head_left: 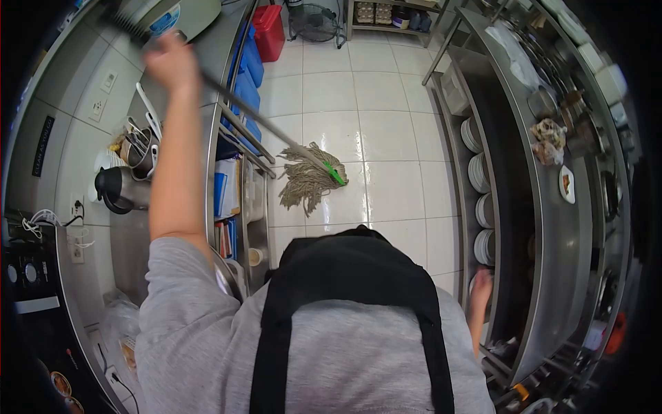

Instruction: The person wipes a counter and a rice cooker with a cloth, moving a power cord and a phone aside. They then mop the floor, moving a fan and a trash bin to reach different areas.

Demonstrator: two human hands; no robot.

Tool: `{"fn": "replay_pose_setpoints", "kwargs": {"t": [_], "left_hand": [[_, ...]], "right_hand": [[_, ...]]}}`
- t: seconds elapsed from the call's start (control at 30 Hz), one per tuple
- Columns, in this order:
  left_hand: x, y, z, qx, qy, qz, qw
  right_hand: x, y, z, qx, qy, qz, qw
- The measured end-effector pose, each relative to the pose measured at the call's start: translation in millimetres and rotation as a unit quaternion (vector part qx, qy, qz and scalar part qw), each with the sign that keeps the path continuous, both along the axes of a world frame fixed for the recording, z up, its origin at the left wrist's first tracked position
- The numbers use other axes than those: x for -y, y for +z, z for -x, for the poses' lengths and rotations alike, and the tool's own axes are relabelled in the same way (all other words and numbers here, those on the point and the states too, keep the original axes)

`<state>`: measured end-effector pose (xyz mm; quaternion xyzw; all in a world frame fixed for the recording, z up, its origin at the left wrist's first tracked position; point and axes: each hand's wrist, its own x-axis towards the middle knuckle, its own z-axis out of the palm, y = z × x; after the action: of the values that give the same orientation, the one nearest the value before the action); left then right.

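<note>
Raised at the upper left, over the steel counter, my left hand (172, 63) is closed around the handle of a mop (265, 125). The handle slants down to the right, and its dark upper end sticks out past my fist, smeared by motion. On the floor in front of me lie the mop's grey string head (308, 178) and its green clamp (335, 172). My right hand (481, 284) hangs low by my right side, close to the stacked white plates (484, 247) on the lower shelf; its fingers are mostly hidden.
Glossy white tiles (396, 186) floor the aisle. To the left, the counter holds a steel-and-black jug (124, 190) and a utensil holder (143, 155). A red bin (268, 33) and a fan (315, 24) stand ahead. Along the right runs a steel table (552, 276) with a small white dish (567, 184).
</note>
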<state>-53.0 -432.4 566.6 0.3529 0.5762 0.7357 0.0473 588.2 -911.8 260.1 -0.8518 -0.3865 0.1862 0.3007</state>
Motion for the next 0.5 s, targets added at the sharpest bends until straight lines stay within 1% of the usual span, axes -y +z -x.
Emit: {"fn": "replay_pose_setpoints", "kwargs": {"t": [0.03, 0.07, 0.1, 0.13, 0.17, 0.2, 0.23, 0.27, 0.3, 0.33, 0.37, 0.4, 0.43, 0.47, 0.5], "left_hand": [[-3, -13, -35, -0.013, -0.12, 0.012, 0.993], [0, -31, -80, -0.056, -0.161, 0.003, 0.985], [16, -41, -124, -0.074, -0.214, 0.113, 0.968], [23, -69, -165, -0.114, -0.247, 0.047, 0.961], [25, -107, -200, -0.021, -0.349, 0.095, 0.932], [33, -135, -231, -0.033, -0.405, 0.107, 0.908], [41, -162, -253, -0.067, -0.455, 0.139, 0.877], [61, -165, -268, -0.108, -0.493, 0.187, 0.843], [73, -182, -282, -0.114, -0.532, 0.197, 0.816], [79, -212, -289, -0.121, -0.548, 0.189, 0.806], [79, -236, -293, -0.127, -0.565, 0.18, 0.795], [72, -244, -289, -0.17, -0.589, 0.167, 0.772], [60, -251, -285, -0.216, -0.611, 0.154, 0.746], [48, -254, -286, -0.258, -0.602, 0.151, 0.74], [32, -256, -286, -0.249, -0.608, 0.156, 0.738]], "right_hand": [[-80, 46, -5, -0.036, 0.053, -0.077, 0.995], [-158, 125, 28, -0.13, 0.081, -0.181, 0.971], [-217, 194, 60, -0.13, 0.12, -0.253, 0.951], [-260, 245, 78, -0.156, 0.207, -0.323, 0.91], [-291, 297, 111, -0.181, 0.263, -0.383, 0.867], [-318, 341, 137, -0.167, 0.325, -0.406, 0.838], [-345, 368, 155, -0.152, 0.363, -0.442, 0.806], [-365, 392, 181, -0.191, 0.356, -0.452, 0.795], [-381, 406, 190, -0.269, 0.434, -0.425, 0.747], [-389, 405, 191, -0.365, 0.546, -0.385, 0.648], [-399, 404, 191, -0.454, 0.636, -0.33, 0.53], [-419, 411, 189, -0.451, 0.775, -0.176, 0.406], [-441, 417, 189, -0.427, 0.867, -0.013, 0.256], [-444, 410, 191, -0.447, 0.836, -0.082, 0.309], [-437, 401, 190, -0.466, 0.793, -0.15, 0.363]]}}
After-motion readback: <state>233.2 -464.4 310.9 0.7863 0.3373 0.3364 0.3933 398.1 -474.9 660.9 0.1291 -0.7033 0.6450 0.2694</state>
